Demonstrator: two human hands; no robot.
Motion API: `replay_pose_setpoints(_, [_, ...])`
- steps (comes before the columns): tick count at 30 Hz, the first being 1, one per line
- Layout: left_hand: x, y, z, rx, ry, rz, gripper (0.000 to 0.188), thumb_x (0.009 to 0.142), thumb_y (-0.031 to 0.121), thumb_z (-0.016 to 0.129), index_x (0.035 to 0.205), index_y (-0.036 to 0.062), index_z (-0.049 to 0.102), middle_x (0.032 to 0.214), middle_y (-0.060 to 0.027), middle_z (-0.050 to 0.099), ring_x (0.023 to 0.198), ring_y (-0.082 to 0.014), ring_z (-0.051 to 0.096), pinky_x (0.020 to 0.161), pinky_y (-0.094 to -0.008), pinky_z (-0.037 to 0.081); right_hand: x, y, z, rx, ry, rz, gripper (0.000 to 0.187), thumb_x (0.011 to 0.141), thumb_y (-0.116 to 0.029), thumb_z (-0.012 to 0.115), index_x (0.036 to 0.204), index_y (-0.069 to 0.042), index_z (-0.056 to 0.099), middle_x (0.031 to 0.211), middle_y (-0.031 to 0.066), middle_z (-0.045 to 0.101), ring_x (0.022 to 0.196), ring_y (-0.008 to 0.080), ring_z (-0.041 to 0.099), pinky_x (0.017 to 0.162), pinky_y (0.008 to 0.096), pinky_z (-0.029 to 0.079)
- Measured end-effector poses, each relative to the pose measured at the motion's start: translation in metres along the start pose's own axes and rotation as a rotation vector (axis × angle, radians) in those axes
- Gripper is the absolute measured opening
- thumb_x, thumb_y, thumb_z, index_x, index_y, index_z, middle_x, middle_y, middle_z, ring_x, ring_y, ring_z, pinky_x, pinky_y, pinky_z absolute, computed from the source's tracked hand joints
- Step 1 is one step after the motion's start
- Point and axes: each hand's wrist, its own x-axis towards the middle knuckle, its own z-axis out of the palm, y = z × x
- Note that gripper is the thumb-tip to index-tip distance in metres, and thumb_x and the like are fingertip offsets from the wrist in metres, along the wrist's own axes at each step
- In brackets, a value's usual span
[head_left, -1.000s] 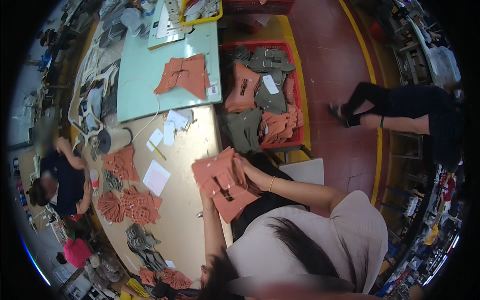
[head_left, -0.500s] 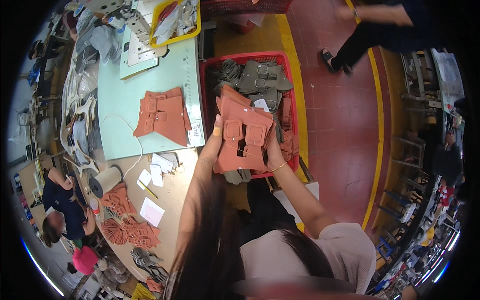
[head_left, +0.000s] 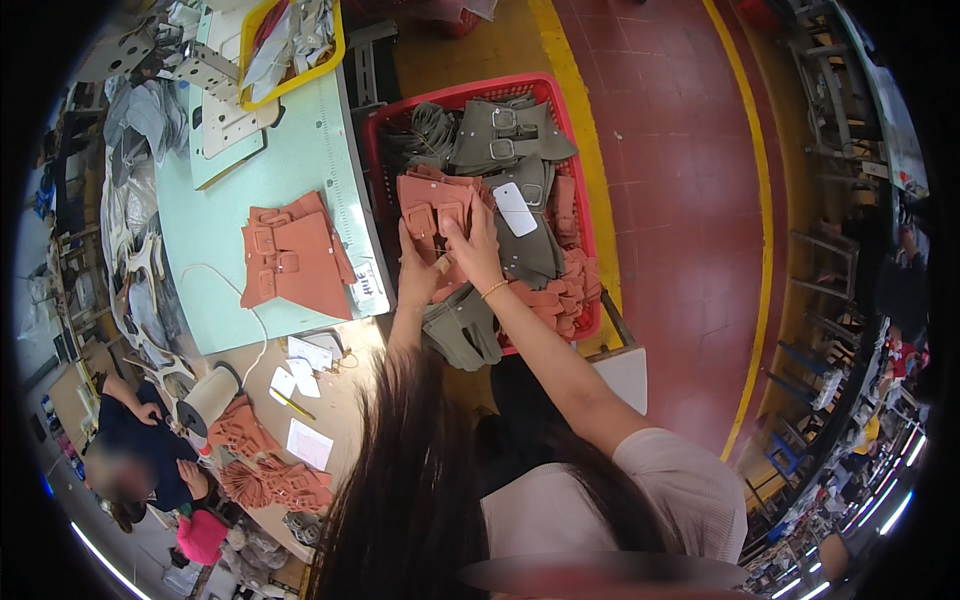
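Note:
Both my hands are on a bundle of terracotta buckled leather pieces (head_left: 440, 195), now over the left side of the red crate (head_left: 585, 170). My left hand (head_left: 422, 272) grips its near left edge. My right hand (head_left: 477, 245) grips the right edge, thumb lying on top. Beside the bundle, grey-green buckled pieces (head_left: 535, 245) lie in the crate with a white tag (head_left: 515, 209) on them. More grey-green bundles (head_left: 515, 135) fill its far end, and loose terracotta pieces (head_left: 565, 295) its right side. Whether the bundle rests on the pieces beneath is hidden.
Left of the crate stands a pale green table (head_left: 200, 270) with another terracotta stack (head_left: 290, 255), a sewing machine (head_left: 215, 135) and a yellow tray (head_left: 338, 50). Nearer lie a thread spool (head_left: 210, 398), cards (head_left: 310, 443) and a pencil (head_left: 292, 404). A co-worker (head_left: 150, 450) sits far left.
The bundle has moved left and away from me, down toward the crate. My right hand has shifted onto its top and right edge. The person walking at the upper right has left the view.

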Motion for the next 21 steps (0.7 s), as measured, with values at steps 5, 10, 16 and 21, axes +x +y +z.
replay_pose_setpoints(5, [-0.006,0.015,0.025,0.451,-0.031,-0.191,0.106,0.079,0.026,0.073,0.152,0.0142,-0.002,0.143,-0.0307,0.034,0.126,-0.0448,0.044,0.102,-0.0481,0.038,0.012,0.022,-0.012,0.105,0.047,0.121,0.074,0.092,-0.043,0.053,0.146,-0.001,0.024,0.137,0.0293,0.037,0.128,0.0443,0.036,0.108,0.0456,0.029])
replay_pose_setpoints(10, [-0.009,0.034,0.024,0.571,0.005,-0.275,0.104,0.080,0.027,0.071,0.152,0.0187,-0.003,0.148,-0.0316,0.025,0.129,-0.0466,0.039,0.104,-0.0504,0.036,0.007,0.018,-0.014,0.078,0.043,0.056,0.079,0.090,-0.044,0.056,0.146,0.000,0.023,0.140,0.0279,0.035,0.130,0.0425,0.034,0.108,0.0443,0.029])
replay_pose_setpoints(16, [-0.078,0.040,0.014,0.505,0.042,-0.046,0.093,0.080,0.024,0.070,0.151,0.0119,0.012,0.146,-0.0330,0.025,0.132,-0.0480,0.034,0.105,-0.0508,0.035,-0.010,0.016,-0.018,0.048,0.077,-0.001,0.084,0.086,-0.043,0.063,0.145,0.004,0.024,0.144,0.0275,0.033,0.134,0.0400,0.032,0.110,0.0434,0.027])
replay_pose_setpoints(21, [-0.179,0.038,0.013,0.461,0.015,-0.044,0.090,0.081,0.024,0.071,0.150,0.0098,0.015,0.142,-0.0308,0.033,0.126,-0.0484,0.040,0.101,-0.0487,0.039,-0.012,0.040,-0.045,0.055,0.003,0.068,0.075,0.092,-0.043,0.056,0.142,0.007,0.029,0.144,0.0270,0.034,0.135,0.0376,0.032,0.111,0.0417,0.025])
